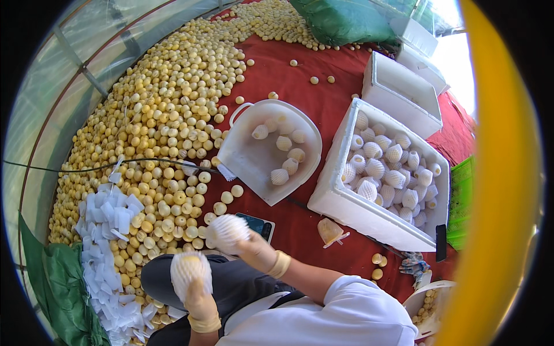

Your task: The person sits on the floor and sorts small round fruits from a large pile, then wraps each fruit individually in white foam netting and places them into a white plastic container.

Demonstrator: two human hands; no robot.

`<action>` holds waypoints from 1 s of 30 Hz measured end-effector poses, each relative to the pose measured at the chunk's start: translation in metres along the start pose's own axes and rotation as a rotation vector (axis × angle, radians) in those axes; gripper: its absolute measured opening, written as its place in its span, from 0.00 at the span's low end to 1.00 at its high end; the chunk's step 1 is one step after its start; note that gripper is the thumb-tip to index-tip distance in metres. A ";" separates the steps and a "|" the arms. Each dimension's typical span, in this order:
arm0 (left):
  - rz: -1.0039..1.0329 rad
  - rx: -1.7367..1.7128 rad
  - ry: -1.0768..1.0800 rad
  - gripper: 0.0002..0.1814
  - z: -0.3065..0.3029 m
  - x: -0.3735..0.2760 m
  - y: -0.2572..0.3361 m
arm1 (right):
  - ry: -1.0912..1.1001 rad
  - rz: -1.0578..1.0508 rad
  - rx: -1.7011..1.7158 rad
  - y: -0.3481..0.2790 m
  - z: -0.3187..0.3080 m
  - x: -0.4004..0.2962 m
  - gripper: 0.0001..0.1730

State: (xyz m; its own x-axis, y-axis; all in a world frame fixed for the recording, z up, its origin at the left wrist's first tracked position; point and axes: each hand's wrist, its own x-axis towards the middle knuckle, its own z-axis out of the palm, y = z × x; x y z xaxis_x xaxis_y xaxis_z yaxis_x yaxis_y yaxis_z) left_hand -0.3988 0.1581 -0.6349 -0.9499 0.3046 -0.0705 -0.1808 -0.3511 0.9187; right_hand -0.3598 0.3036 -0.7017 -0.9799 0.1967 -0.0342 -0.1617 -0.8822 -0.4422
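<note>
My right hand [258, 252] is around a fruit in a white foam net sleeve [228, 233]. My left hand [201, 300] holds another foam-netted fruit [191, 270], with yellow skin showing through its top. Both netted fruits are blurred. Each wrist has a cream-coloured cuff. Under the hands are my dark-trousered legs [162, 279]. A heap of round pale-yellow fruit [164, 121], some with dark streaks, spreads ahead and to the right. Flat white foam sleeves [101, 259] lie in a pile beside my left knee. Partly behind my right hand is a flat device with a dark screen [262, 225].
A white plastic scoop-shaped tub [246, 173] holds several netted fruits. Beside it, a white foam box [322, 197] is filled with netted fruit. Behind stands another foam box [402, 84]. A green crate [461, 199], a small bag [331, 231] and patterned gloves [414, 264] rest on red cloth [294, 220].
</note>
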 end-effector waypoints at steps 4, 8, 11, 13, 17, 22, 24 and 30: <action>-0.134 0.407 -0.359 0.40 0.039 0.014 -0.017 | -0.124 0.123 0.036 -0.023 -0.031 -0.021 0.57; 0.062 0.469 -0.690 0.48 0.050 0.011 -0.040 | 0.185 -0.207 -0.171 -0.068 -0.069 -0.046 0.38; -0.083 0.384 -0.621 0.47 0.028 0.015 -0.030 | 0.387 -0.526 -0.314 -0.149 -0.108 -0.070 0.32; -0.114 0.353 -0.509 0.46 0.001 0.028 -0.007 | 0.294 -0.617 -0.203 -0.224 -0.130 -0.090 0.28; -0.068 0.146 -0.062 0.46 -0.075 0.043 0.046 | 1.262 -0.965 -1.509 -0.311 -0.160 -0.073 0.26; 0.411 0.267 0.545 0.27 -0.203 0.048 0.095 | 0.899 -0.782 -1.984 -0.214 -0.156 0.057 0.24; 0.387 0.249 0.675 0.29 -0.234 0.050 0.088 | 0.593 -0.592 -1.977 -0.135 -0.154 0.128 0.23; 0.205 0.224 0.752 0.23 -0.286 0.054 0.056 | 0.385 0.227 -2.285 0.024 -0.185 0.289 0.23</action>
State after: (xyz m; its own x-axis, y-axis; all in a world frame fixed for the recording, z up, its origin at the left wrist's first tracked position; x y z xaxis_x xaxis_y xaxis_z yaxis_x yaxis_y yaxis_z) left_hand -0.5330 -0.0982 -0.6987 -0.8902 -0.4515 -0.0612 -0.0048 -0.1251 0.9921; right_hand -0.6256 0.4188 -0.8877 -0.8534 0.4837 -0.1944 0.5213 0.7913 -0.3194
